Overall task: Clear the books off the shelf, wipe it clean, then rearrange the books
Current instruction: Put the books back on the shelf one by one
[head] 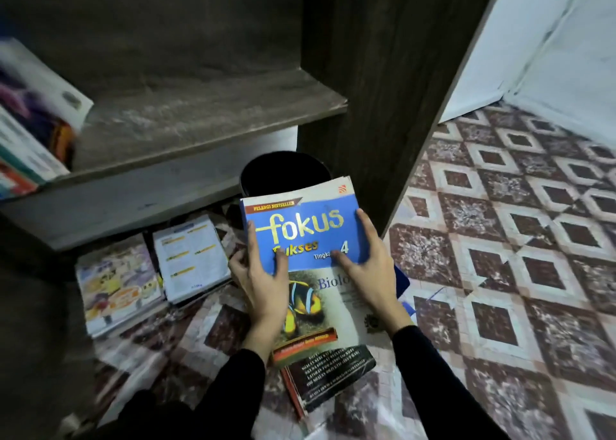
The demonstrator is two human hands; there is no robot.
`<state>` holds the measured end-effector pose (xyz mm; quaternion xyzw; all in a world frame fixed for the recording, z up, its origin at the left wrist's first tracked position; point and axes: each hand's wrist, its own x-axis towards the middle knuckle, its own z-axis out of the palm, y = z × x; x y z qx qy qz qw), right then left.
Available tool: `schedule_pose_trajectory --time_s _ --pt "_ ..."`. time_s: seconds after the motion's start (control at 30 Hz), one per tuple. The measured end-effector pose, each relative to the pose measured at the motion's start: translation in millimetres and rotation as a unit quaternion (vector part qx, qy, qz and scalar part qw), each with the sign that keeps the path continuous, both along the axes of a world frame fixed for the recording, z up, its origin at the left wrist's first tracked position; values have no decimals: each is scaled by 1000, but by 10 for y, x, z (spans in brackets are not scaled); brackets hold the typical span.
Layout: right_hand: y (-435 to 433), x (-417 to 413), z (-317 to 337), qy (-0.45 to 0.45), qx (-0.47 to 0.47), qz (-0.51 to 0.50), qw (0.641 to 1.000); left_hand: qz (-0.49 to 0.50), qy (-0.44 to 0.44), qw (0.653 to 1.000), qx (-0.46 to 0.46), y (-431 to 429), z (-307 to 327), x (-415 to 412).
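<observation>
Below the dusty shelf [206,106], the blue Fokus book [306,229] sat at the top of the floor stack [336,323]. The left hand [260,276] curled round its left edge; the right hand [370,266] gripped the right edge. Judged thick, weighty, floppy-covered: support both side edges.

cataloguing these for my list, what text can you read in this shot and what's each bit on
"PELANGI BESTSELLER": red banner, blue book
"fokus": same cover
"ukses", "Tingka", "4": same cover, first two partly hidden
"Biolo": clownfish book underneath, rest hidden
Black book, floor books, shelf books: print too blurred to read
</observation>
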<state>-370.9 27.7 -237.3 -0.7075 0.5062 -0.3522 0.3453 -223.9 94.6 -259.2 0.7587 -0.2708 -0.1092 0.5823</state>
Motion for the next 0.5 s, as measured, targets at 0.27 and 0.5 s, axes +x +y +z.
schedule_pose_trajectory --time_s 0.27,0.5 --pt "-118 403 1375 -65 -141 -6 988 13 -61 990 -126 -180 1414 419" --pt "-356 1079 2106 -52 -178 30 982 26 -76 983 -164 -255 2115 1016"
